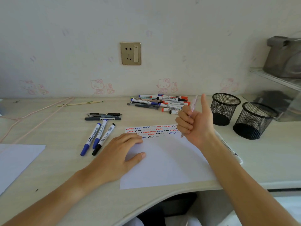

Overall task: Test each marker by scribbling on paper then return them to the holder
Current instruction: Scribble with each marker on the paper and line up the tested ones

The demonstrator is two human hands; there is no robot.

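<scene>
1. The right hand (194, 123) has its fingers (184, 121) curled round a slim pink pen (193, 106), thumb stuck straight up. The pen runs through the fist, tip pointing down just above the far right part of the paper (164, 162).
2. To do this step well, I'd say the grip should shift to a proper writing pinch near the tip, then a short light squiggle in the blank space right below the last row of scribbles (151, 131), keeping rows tidy.
3. The left hand (118, 154) lies flat, fingers relaxed and spread, pressing the paper's left edge so the sheet shouldn't slide.
4. Just left of that hand, three capped markers (97, 137) lie side by side on the surface (65, 160); beyond them a few dark pens (103, 116).
5. Beyond the right fingers sits a loose pile of markers (160, 102), apparently untested.
6. Right of the raised thumb stand two black mesh holders (225, 108), both seemingly empty, so nothing looks returned yet.
</scene>
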